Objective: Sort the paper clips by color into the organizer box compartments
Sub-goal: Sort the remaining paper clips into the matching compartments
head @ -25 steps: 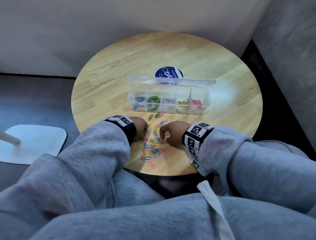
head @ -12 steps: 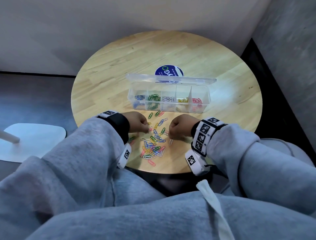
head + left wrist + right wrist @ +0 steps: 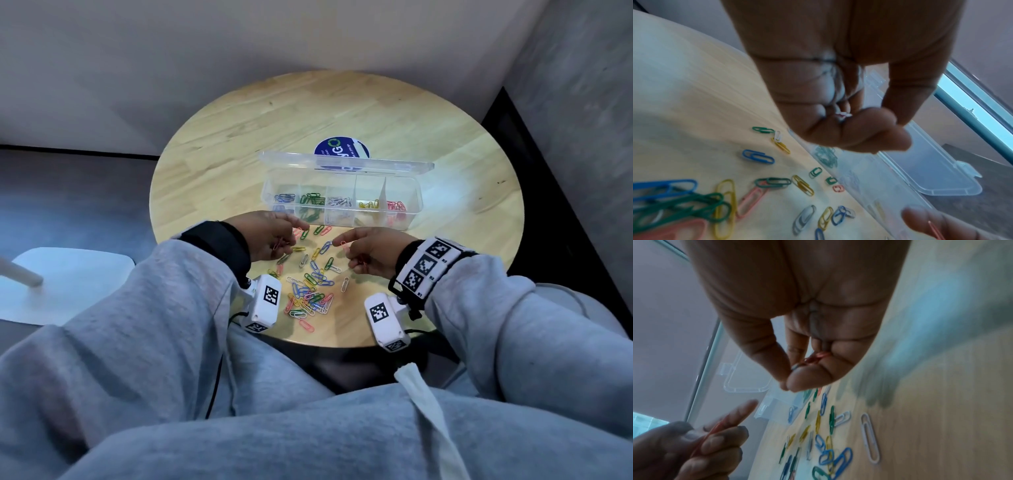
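The clear organizer box (image 3: 412,209) stands open mid-table, with blue, green, white, yellow and red clips in separate compartments. A pile of mixed paper clips (image 3: 310,289) lies between it and the table's near edge. Just in front of the box, my left hand (image 3: 291,234) hovers with fingers curled round red paper clips (image 3: 715,431); the left wrist view shows only a pale bit of clip (image 3: 842,114) in the curled fingers. My right hand (image 3: 346,248) is beside it, above the loose clips, and pinches red paper clips (image 3: 816,359) between thumb and fingers.
The box lid (image 3: 346,164) stands up behind the box, with a round blue sticker (image 3: 342,149) beyond it. A lone white clip (image 3: 345,284) lies right of the pile. Left of the round wooden table (image 3: 219,164), a white stand base (image 3: 68,284) rests on the floor.
Both hands have risen off the pile and moved forward toward the box, each carrying red clips. Their wrist cameras now show below the sleeves.
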A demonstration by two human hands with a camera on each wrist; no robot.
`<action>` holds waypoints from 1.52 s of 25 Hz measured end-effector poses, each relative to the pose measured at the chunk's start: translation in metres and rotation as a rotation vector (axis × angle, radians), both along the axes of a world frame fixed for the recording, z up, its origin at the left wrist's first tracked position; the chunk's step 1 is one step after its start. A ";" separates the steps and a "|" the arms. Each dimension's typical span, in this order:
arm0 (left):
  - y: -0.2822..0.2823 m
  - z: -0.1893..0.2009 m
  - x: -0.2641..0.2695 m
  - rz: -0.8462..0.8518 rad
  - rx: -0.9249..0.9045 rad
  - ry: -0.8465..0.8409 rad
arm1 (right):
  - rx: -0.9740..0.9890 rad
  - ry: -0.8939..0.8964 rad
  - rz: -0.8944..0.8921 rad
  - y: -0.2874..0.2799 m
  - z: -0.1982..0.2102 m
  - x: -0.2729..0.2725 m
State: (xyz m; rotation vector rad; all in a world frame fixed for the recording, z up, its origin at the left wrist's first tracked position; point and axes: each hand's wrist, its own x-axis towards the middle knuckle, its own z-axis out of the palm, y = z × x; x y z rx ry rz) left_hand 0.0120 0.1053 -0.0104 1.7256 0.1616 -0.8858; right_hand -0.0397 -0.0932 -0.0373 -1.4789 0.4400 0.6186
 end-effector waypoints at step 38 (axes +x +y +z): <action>-0.006 -0.024 0.006 -0.510 0.886 -0.235 | -0.388 -0.016 0.275 0.004 -0.014 0.003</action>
